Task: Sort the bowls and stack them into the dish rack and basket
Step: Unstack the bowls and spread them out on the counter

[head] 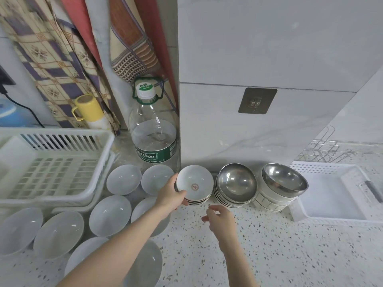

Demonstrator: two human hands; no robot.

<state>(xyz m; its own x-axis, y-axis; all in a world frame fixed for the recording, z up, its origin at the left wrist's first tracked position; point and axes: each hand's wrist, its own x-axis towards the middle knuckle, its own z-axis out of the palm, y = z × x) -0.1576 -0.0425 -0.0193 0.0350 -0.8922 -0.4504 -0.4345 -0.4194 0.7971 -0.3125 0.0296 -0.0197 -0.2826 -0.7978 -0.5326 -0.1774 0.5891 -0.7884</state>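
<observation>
Gripping the left rim of a small stack of white dishes at the centre of the frame, the left hand curls its fingers round the stack's edge, thumb on the top rim; the top dish shows a red mark in its middle. Just below and to the right, the right hand hovers over the speckled table, fingers loosely bent and holding nothing, near the stack but not touching it. Right of the dishes stands a stack of steel bowls, and beside that a pile of white ribbed bowls topped by a tilted steel bowl; the two piles touch or nearly touch. At the right edge lies a white tray, with a wire dish rack behind it. On the left, a white slatted basket sits on the table, and plain white bowls are spread singly below and right of it, reaching down to the lower edge; the left forearm crosses over some of them. Behind the bowls, at upper centre, stands a large clear water bottle with a green label, with a yellow cup and patterned cloths to its left. A grey socket plate is fixed to the white wall.
</observation>
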